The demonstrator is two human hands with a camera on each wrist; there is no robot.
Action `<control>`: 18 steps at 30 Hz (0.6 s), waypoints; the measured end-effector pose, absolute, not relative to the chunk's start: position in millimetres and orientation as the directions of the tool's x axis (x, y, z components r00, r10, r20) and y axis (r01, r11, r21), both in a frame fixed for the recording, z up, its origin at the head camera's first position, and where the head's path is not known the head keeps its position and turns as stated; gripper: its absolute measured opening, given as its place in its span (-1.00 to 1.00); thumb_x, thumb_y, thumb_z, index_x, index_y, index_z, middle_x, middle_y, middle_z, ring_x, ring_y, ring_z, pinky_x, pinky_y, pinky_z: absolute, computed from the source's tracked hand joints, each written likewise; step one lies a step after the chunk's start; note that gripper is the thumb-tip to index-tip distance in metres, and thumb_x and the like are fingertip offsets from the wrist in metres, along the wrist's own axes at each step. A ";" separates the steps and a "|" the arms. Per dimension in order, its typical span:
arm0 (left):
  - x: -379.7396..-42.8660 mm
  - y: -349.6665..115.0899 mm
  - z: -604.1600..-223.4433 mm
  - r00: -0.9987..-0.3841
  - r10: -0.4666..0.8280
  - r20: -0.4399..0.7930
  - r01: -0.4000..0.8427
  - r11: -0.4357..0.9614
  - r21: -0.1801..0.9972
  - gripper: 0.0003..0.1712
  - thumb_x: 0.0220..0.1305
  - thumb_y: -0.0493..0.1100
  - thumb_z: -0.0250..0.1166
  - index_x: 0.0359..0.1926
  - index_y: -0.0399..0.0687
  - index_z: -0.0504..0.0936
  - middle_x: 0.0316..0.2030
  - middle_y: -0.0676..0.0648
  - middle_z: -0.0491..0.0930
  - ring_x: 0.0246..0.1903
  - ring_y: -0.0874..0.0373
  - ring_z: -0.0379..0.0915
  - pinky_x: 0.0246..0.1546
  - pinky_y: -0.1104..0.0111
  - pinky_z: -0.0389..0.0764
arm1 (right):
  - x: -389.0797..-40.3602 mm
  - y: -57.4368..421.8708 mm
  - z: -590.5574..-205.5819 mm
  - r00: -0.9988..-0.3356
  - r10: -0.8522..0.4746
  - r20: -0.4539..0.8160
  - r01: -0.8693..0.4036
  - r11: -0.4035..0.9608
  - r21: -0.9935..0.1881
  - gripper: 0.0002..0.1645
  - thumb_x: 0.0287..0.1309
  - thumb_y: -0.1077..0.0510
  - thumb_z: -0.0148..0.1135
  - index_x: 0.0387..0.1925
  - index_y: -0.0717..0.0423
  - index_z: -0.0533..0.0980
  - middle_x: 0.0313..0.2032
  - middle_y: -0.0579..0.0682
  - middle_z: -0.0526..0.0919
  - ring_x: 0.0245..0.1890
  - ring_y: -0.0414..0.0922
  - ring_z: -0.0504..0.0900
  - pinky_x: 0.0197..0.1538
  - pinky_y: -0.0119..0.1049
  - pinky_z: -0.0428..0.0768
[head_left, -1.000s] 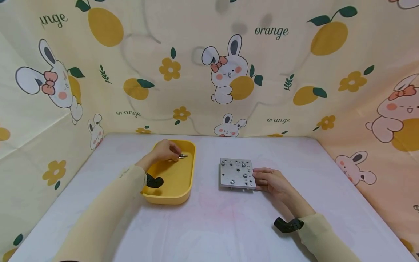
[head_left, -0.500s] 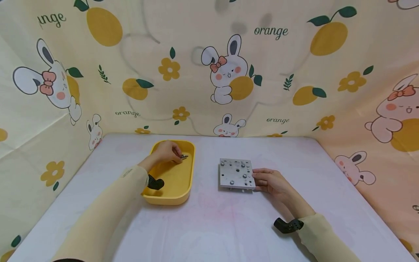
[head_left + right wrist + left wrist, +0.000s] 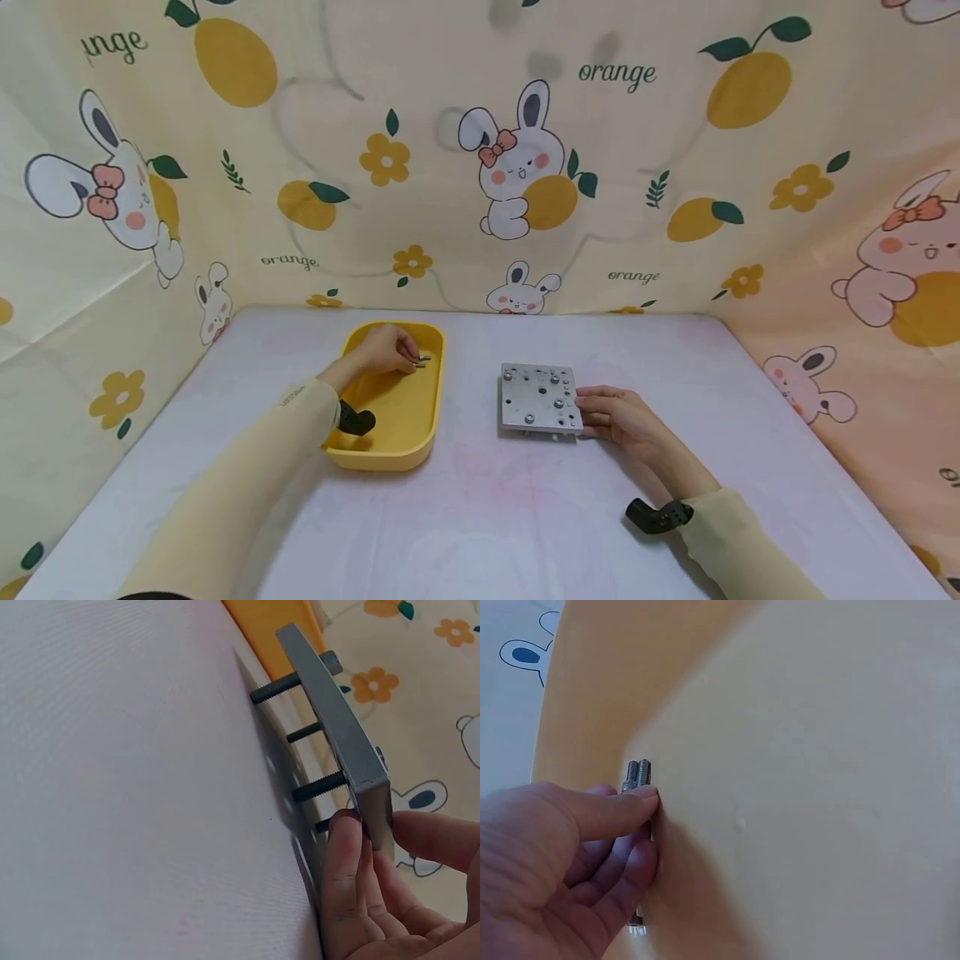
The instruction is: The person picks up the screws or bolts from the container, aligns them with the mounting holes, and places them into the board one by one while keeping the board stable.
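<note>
With left hand (image 3: 386, 350) in the far half of the yellow tray (image 3: 379, 461), pinches screws (image 3: 644, 773), long axes roughly crosswise to it, threaded ends toward its right wall. With right hand (image 3: 619, 417), grips the metal plate (image 3: 534, 397), to the tray's right and apart.
</note>
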State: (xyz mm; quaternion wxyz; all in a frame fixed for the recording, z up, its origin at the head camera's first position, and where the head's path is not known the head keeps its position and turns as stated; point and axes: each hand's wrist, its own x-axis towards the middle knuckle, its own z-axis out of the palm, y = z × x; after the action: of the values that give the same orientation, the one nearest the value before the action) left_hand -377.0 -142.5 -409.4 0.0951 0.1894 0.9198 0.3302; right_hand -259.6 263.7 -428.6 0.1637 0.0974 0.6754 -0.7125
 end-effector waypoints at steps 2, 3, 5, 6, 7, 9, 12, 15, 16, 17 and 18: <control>-377.5 -143.0 -410.0 -0.904 0.423 -0.057 0.292 0.710 0.641 -0.81 0.11 -0.35 0.47 -0.23 -0.28 0.68 -0.34 -0.07 0.68 -0.33 0.14 0.56 -0.20 0.34 0.59 | -259.3 264.1 -428.9 -0.926 -0.107 -0.361 0.366 -0.033 -0.930 -0.48 0.31 0.21 0.24 0.23 0.35 0.38 -0.13 0.12 0.69 -0.21 -0.06 0.70 -0.18 -0.26 0.65; -377.5 -143.4 -409.9 -0.901 0.430 -0.059 0.295 0.706 0.644 -0.81 0.12 -0.35 0.46 -0.22 -0.28 0.68 -0.33 -0.07 0.67 -0.33 0.13 0.55 -0.22 0.34 0.59 | -259.2 264.2 -429.1 -0.926 -0.106 -0.363 0.369 -0.035 -0.929 -0.48 0.31 0.21 0.24 0.22 0.35 0.39 -0.13 0.12 0.69 -0.21 -0.06 0.70 -0.18 -0.26 0.65; -377.6 -145.1 -408.5 -0.896 0.440 -0.060 0.299 0.697 0.652 -0.82 0.15 -0.35 0.43 -0.20 -0.29 0.67 -0.32 -0.09 0.67 -0.34 0.12 0.55 -0.28 0.34 0.60 | -259.6 264.0 -428.8 -0.925 -0.102 -0.365 0.370 -0.035 -0.928 -0.49 0.31 0.21 0.25 0.22 0.34 0.39 -0.14 0.12 0.69 -0.22 -0.06 0.70 -0.19 -0.26 0.65; -377.6 -146.2 -407.9 -0.896 0.441 -0.058 0.298 0.691 0.658 -0.82 0.16 -0.35 0.42 -0.19 -0.29 0.66 -0.32 -0.09 0.66 -0.34 0.12 0.55 -0.29 0.34 0.60 | -259.6 263.9 -428.6 -0.924 -0.097 -0.369 0.374 -0.034 -0.927 -0.49 0.30 0.21 0.25 0.21 0.34 0.40 -0.14 0.12 0.70 -0.22 -0.06 0.70 -0.20 -0.26 0.65; -377.8 -147.3 -407.5 -0.896 0.441 -0.053 0.297 0.684 0.666 -0.81 0.17 -0.34 0.42 -0.19 -0.30 0.66 -0.31 -0.10 0.66 -0.34 0.11 0.55 -0.30 0.34 0.60 | -259.6 264.1 -428.6 -0.923 -0.101 -0.370 0.375 -0.030 -0.927 -0.49 0.31 0.21 0.24 0.22 0.34 0.39 -0.14 0.12 0.69 -0.22 -0.06 0.70 -0.20 -0.27 0.65; -377.9 -150.0 -406.0 -0.899 0.436 -0.043 0.293 0.671 0.681 -0.81 0.18 -0.34 0.41 -0.17 -0.31 0.65 -0.30 -0.11 0.66 -0.33 0.11 0.57 -0.27 0.33 0.61 | -259.6 263.7 -428.4 -0.922 -0.093 -0.376 0.380 -0.031 -0.924 -0.51 0.31 0.21 0.24 0.20 0.32 0.41 -0.15 0.12 0.70 -0.23 -0.06 0.70 -0.21 -0.27 0.65; -377.8 -154.3 -403.2 -0.910 0.415 -0.019 0.285 0.655 0.700 -0.80 0.18 -0.35 0.41 -0.17 -0.31 0.66 -0.29 -0.11 0.67 -0.29 0.10 0.59 -0.16 0.28 0.60 | -259.8 263.0 -427.4 -0.922 -0.093 -0.376 0.380 -0.028 -0.925 -0.51 0.31 0.21 0.25 0.20 0.32 0.42 -0.15 0.11 0.70 -0.22 -0.07 0.70 -0.20 -0.27 0.65; -376.6 -158.6 -400.2 -0.910 0.414 0.014 0.303 0.642 0.704 -0.81 0.18 -0.36 0.41 -0.17 -0.32 0.66 -0.28 -0.12 0.68 -0.26 0.08 0.60 -0.08 0.23 0.59 | -259.7 261.3 -427.2 -0.924 -0.085 -0.372 0.376 -0.029 -0.926 -0.50 0.30 0.21 0.25 0.20 0.31 0.42 -0.15 0.11 0.70 -0.23 -0.06 0.70 -0.20 -0.26 0.65; -375.8 -159.6 -399.4 -0.907 0.420 0.029 0.316 0.635 0.704 -0.81 0.17 -0.37 0.41 -0.18 -0.33 0.65 -0.29 -0.13 0.68 -0.26 0.08 0.61 -0.07 0.22 0.58 | -259.5 260.8 -427.1 -0.925 -0.082 -0.371 0.374 -0.027 -0.927 -0.50 0.30 0.21 0.25 0.21 0.31 0.41 -0.14 0.11 0.70 -0.23 -0.06 0.69 -0.20 -0.26 0.65; -374.8 -160.5 -398.3 -0.905 0.424 0.043 0.328 0.629 0.705 -0.81 0.16 -0.36 0.41 -0.19 -0.34 0.65 -0.29 -0.13 0.69 -0.26 0.07 0.62 -0.07 0.22 0.58 | -259.3 260.4 -427.1 -0.926 -0.081 -0.370 0.373 -0.024 -0.928 -0.50 0.30 0.21 0.25 0.22 0.30 0.41 -0.14 0.11 0.70 -0.22 -0.06 0.69 -0.20 -0.26 0.65; -373.8 -161.4 -397.4 -0.901 0.430 0.055 0.340 0.621 0.707 -0.81 0.16 -0.37 0.41 -0.19 -0.35 0.65 -0.29 -0.14 0.69 -0.26 0.06 0.62 -0.07 0.22 0.58 | -259.3 260.2 -427.4 -0.926 -0.078 -0.370 0.373 -0.021 -0.928 -0.49 0.30 0.20 0.25 0.22 0.30 0.40 -0.13 0.11 0.70 -0.22 -0.06 0.69 -0.20 -0.26 0.65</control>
State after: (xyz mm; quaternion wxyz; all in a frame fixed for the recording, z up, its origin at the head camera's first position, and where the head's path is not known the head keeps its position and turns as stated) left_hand -373.8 -161.4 -397.4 0.0596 0.2142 0.8982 0.3792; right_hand -259.3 260.2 -427.4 0.1597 0.1082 0.6810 -0.7064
